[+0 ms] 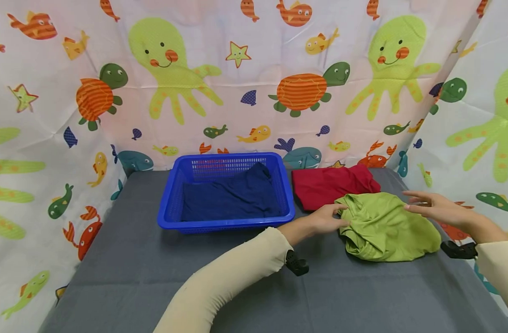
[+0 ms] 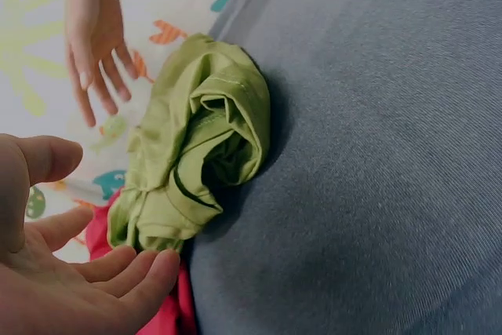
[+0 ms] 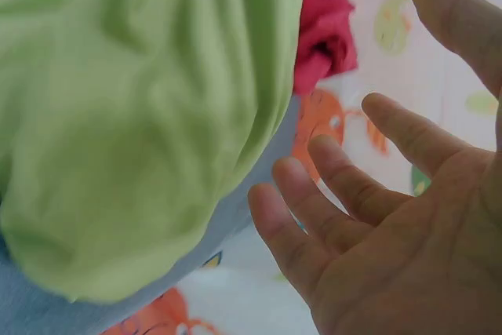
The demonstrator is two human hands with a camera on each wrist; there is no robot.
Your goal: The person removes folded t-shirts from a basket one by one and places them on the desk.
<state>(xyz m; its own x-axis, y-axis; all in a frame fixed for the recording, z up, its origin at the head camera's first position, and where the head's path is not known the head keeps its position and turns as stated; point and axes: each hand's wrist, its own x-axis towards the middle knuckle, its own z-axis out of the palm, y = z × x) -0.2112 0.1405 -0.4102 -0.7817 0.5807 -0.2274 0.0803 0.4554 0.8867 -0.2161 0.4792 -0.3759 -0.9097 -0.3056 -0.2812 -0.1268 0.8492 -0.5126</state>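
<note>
A crumpled lime-green garment (image 1: 389,229) with stitched seams lies in a loose heap on the right of the table. At its left edge is my left hand (image 1: 322,219), fingers spread and relaxed, fingertips right at the fabric in the left wrist view. My right hand (image 1: 439,210) hovers off the right side of the heap, palm facing it. In the right wrist view the fingers (image 3: 345,186) are spread, with a gap between them and the green garment (image 3: 141,115). Neither hand grips anything. Behind the heap lies a folded red cloth (image 1: 331,182), partly covered by the green one.
A blue plastic basket (image 1: 226,225) stands left of the hands with a dark blue cloth (image 1: 233,196) inside. Grey fabric covers the table (image 1: 125,277). A white curtain (image 1: 254,129) printed with sea animals hangs along the back and both sides.
</note>
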